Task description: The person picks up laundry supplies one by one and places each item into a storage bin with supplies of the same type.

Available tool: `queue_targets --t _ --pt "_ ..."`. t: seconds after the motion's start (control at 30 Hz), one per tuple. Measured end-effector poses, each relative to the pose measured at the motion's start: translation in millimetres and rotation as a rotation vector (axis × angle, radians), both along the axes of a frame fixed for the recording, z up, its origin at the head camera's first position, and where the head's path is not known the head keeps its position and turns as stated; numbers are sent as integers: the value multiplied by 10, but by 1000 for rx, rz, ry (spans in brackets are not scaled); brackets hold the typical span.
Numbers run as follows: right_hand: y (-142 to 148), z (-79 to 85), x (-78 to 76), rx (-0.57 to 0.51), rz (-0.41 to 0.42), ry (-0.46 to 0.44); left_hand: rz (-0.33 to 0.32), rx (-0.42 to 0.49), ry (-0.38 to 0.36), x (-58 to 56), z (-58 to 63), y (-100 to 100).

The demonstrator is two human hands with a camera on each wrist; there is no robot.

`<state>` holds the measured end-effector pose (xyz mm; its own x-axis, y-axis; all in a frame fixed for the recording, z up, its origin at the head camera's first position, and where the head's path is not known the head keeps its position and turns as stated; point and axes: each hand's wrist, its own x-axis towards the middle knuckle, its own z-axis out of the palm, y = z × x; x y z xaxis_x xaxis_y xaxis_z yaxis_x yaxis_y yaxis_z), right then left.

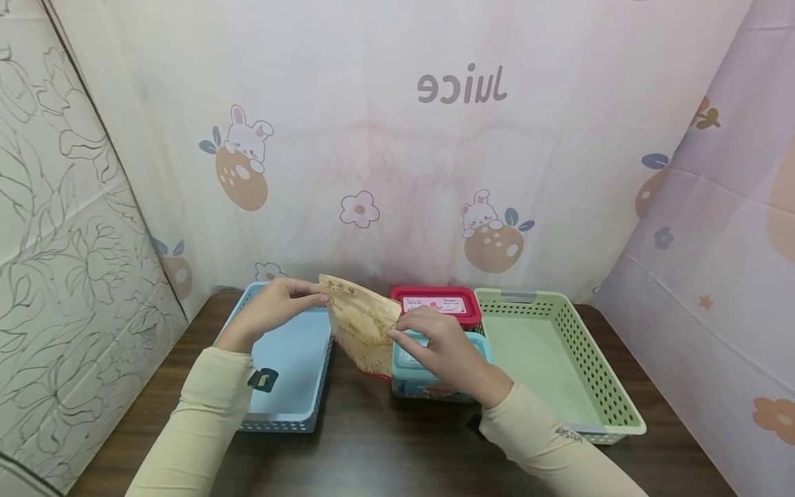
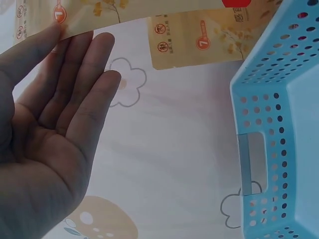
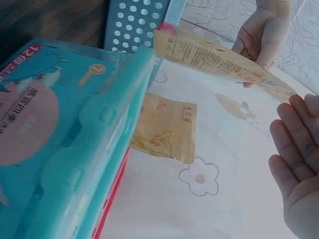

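A tan packet (image 1: 359, 328) with printed text and a red lower edge hangs tilted between my hands, above the table. My left hand (image 1: 273, 310) pinches its upper left corner between thumb and fingers. At the upper right corner my right hand (image 1: 444, 345) pinches it, in front of a turquoise-lidded box (image 1: 406, 379). The left wrist view shows the held packet's edge at the thumb, and a second tan packet (image 2: 194, 42) behind it. That second packet (image 3: 167, 129) also stands beyond the turquoise box in the right wrist view; the held one hides it from the head view.
Behind the turquoise box stands a red-lidded box (image 1: 472, 310). A blue perforated basket (image 1: 319, 386) is on the left of the dark wooden table (image 1: 366, 442), and a green one (image 1: 596, 359) on the right. Patterned curtains (image 1: 373, 83) enclose the back and sides.
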<state>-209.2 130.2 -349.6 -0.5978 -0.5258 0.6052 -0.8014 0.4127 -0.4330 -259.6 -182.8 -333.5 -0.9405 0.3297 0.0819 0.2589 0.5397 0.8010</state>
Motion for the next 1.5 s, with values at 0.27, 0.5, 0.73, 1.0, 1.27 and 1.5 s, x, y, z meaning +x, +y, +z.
queue_targets --t 0.27,0.5,0.73,1.0,1.27,1.5 --pt "7 25 7 -2 6 11 15 20 -12 40 34 2" --pt "43 38 -34 -20 12 21 23 43 -23 52 23 0" --pt "59 48 -82 -35 -7 -37 46 74 -47 65 -4 -21" --pt "37 69 -103 -46 -35 -149 49 116 -54 103 -17 -57" --pt "57 73 -165 -124 -71 -383 16 161 -61 112 -48 -81" --pt "45 86 -214 -274 -29 -672 3 216 -90 140 -88 -81"
